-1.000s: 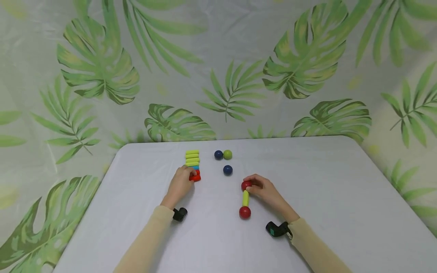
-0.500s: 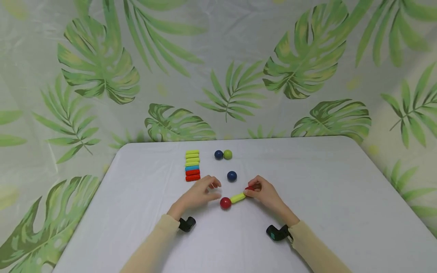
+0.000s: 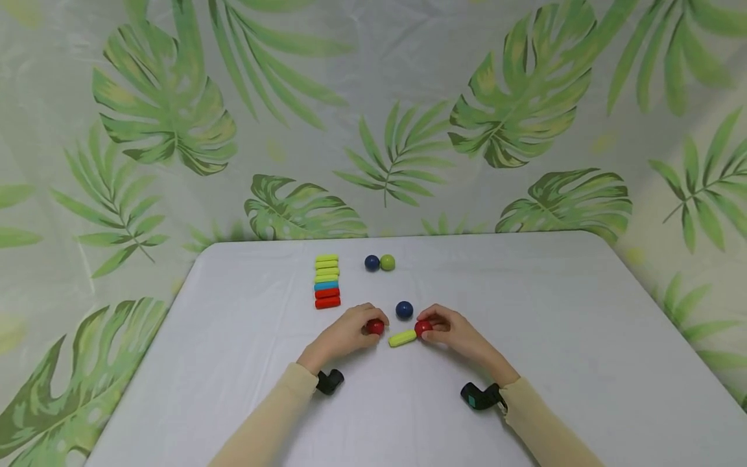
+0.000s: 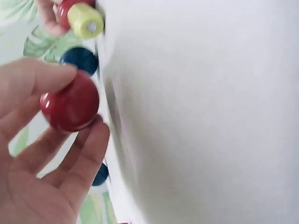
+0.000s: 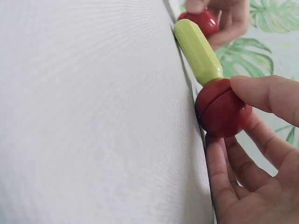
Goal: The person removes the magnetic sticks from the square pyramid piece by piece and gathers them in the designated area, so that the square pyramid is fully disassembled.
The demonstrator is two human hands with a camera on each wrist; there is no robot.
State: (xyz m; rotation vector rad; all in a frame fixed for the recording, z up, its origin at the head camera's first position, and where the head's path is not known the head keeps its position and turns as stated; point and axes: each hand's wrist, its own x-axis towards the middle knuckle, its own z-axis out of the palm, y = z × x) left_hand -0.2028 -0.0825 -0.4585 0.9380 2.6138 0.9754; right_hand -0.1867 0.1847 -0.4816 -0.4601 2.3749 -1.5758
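My left hand pinches a red ball between thumb and fingers, just above the white table. My right hand grips a second red ball. A yellow-green rod is joined to that ball and points toward the left hand; its free end, with a silvery tip in the left wrist view, stands apart from the left ball. Just behind the gap between the hands lies a dark blue ball.
Left of centre, a column of short rods lies side by side: several yellow-green rods, a blue rod and red rods. Farther back, another dark blue ball touches a green ball. A leaf-patterned cloth hangs behind the table.
My left hand has left the rod column and taken the red ball off the yellow-green rod. The right hand has swung the rod to point left. The near blue ball has rolled right and nearer.
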